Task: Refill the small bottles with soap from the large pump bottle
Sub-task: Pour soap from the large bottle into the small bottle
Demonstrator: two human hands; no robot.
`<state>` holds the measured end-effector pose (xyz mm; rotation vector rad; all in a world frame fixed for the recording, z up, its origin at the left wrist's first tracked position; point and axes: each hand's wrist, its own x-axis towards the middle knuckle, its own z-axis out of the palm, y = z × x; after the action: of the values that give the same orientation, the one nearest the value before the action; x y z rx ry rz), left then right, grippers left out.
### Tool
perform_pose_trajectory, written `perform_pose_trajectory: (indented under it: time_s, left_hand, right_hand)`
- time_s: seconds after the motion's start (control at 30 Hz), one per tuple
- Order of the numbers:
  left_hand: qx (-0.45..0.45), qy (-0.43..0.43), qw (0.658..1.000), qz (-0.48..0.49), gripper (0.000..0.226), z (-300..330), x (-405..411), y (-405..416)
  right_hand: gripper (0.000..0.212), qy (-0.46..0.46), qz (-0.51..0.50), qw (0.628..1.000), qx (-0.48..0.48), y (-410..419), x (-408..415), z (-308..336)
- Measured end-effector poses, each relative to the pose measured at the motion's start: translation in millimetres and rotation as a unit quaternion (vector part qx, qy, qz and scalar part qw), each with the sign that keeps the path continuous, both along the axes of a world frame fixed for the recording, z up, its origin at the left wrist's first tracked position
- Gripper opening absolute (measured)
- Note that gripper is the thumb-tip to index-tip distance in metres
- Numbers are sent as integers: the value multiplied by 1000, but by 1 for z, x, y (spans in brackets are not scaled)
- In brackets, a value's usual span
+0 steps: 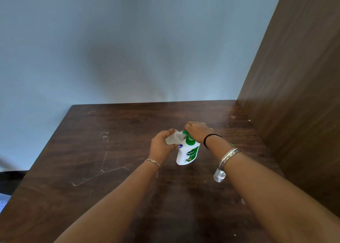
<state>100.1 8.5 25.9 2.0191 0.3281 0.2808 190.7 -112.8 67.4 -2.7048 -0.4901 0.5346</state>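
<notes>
Apparently L hand (161, 147) holds small bottle (173, 138) at pump bottle (188, 153) nozzle.

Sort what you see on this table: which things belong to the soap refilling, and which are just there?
In the job:
pump bottle, pressed by the right hand
small bottle, held at the spout by the left hand
second small bottle, beside the right forearm

Just there:
scratched table
wooden panel
wall

Centre of frame: large pump bottle (188, 154), white with green label, carries the brand "Dettol" in white letters on green. Smaller print below the brand is too blurred to read. Small clear bottle (219, 176), lower right of centre, bears a red-marked label, unreadable.
</notes>
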Motion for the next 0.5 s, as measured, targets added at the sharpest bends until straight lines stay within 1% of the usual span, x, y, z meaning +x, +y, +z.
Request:
perform_pose_trajectory:
  time_s: [0.1,0.23,0.4,0.5]
  left_hand:
    - [5,-2,1000,-1,47,2,1,0]
    - [20,-2,1000,-5,46,0,1,4]
    - [18,-6,1000,-2,46,1,1,4]
    - [22,-11,1000,-3,46,1,3,4]
  right_hand:
    - [29,3,-7,1000,1,0,0,-3]
    - [22,-7,-8,1000,-3,1,-2,-9]
    - [29,-14,9,1000,-17,2,4,-4]
    - [27,-8,8,1000,-14,3,5,-5]
